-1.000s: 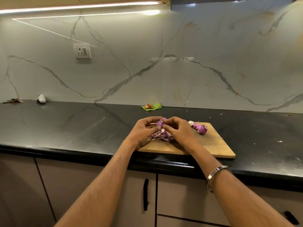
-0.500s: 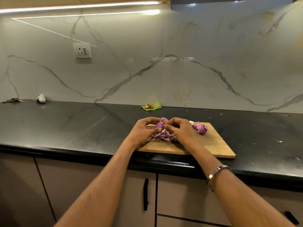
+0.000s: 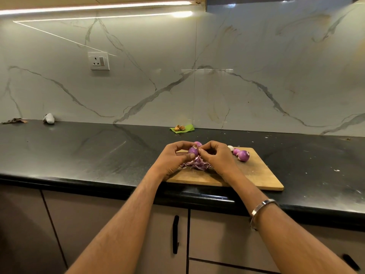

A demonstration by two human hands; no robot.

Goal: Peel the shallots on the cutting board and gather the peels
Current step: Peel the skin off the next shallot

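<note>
1. Marble wall [image 3: 237, 86] is rising behind everything, carrying a white socket [image 3: 98, 61] far up and to the left of the grip.
2. Black counter [image 3: 79, 151] is stretching under both hands, with cabinet doors [image 3: 118, 224] hanging below its front edge.
3. Wooden cutting board [image 3: 256, 175] is lying directly beneath the grip and reaching out to its right.
4. Left hand [image 3: 173, 159] is curling its thumb and fingers around a purple shallot [image 3: 193, 151], holding it above the board.
5. Right hand [image 3: 217, 155] is pinching at the top of that same shallot, fingertips closed together; a metal bangle [image 3: 262, 209] is sitting on its wrist.
6. Peels [image 3: 197, 164] are piling on the board just under the grip.
7. Peeled shallots [image 3: 244, 155] are resting on the board to the right of the grip.
8. Another shallot [image 3: 198, 143] is peeking out just behind the grip.
9. Green leaf [image 3: 186, 128] is lying beyond the grip, near the wall.
</note>
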